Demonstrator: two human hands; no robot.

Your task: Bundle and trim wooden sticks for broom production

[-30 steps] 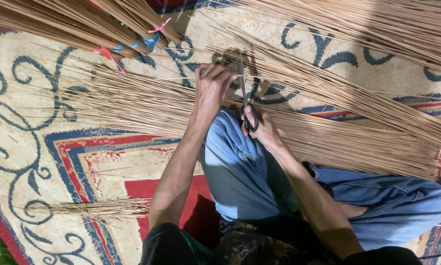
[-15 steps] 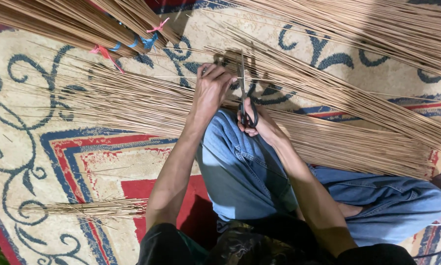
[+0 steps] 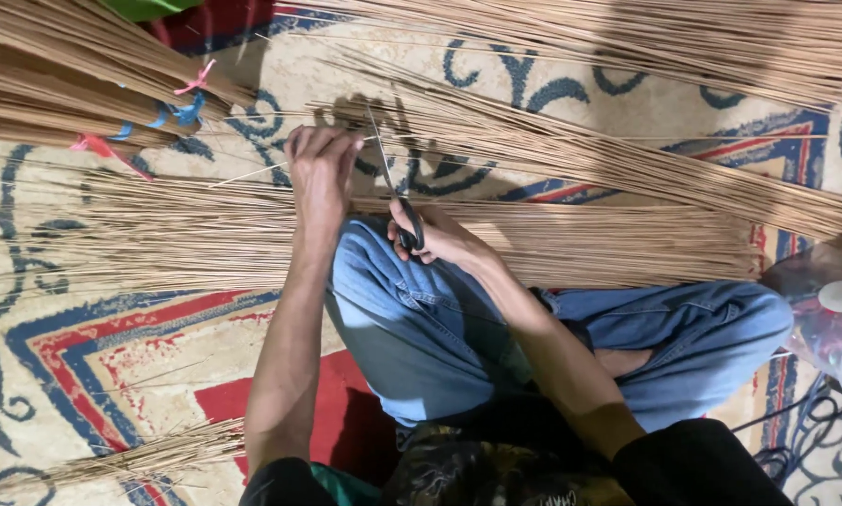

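- In front of the bent knee, the left hand (image 3: 323, 169) is closed tight around a small pinch of thin sticks (image 3: 252, 173), holding them just above the big flat pile
- The right hand (image 3: 435, 234) has its fingers hooked through the black handles of the scissors (image 3: 393, 192), and the blades point up and away, right beside the left hand's fingers
- The blades look nearly shut, but they are too thin to tell for sure
- The sharp tips sit so close to the left fingers that a slip could nick them
- The sticks are stiff and dry, so a hard snip could make a piece fly off or crack in the wrong spot
- If the pinch loosens, the sticks could slide out and mix back into the loose sticks (image 3: 187, 234) lying across the lap
- These sticks are long, straight, skinny and pale brown, like hard straw
- The blue jeans (image 3: 421, 328) look soft and wrinkled
- At the top left lie thick bundles (image 3: 56, 75) tied with blue and pink ties (image 3: 173, 108)
- Another long heap (image 3: 627, 169) fans out to the right
- A small tuft of sticks (image 3: 149, 459) lies near the left elbow
- Under it all is a woven rug (image 3: 84, 356), cream with blue curls and red blocks
- A clear plastic container (image 3: 838, 328) sits at the right edge
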